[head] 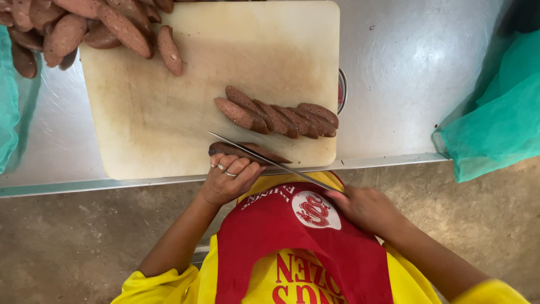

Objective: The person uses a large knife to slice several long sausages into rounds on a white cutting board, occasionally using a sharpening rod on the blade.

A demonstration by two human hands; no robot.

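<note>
My left hand (229, 179), with rings on two fingers, presses down on a brown sausage piece (225, 150) at the near edge of a pale cutting board (169, 107). In my right hand (363, 208) is a long thin knife (264, 159), its blade laid diagonally across that sausage piece. Just beyond it lies a fanned row of cut sausage slices (278, 117) on the board.
A heap of whole brown sausages (84, 28) covers the board's far left corner and the steel table (405, 73). Green netting (495, 124) lies at the right and at the left edge (7, 101). A metal bowl rim (342, 90) peeks out beside the board. Below is concrete floor.
</note>
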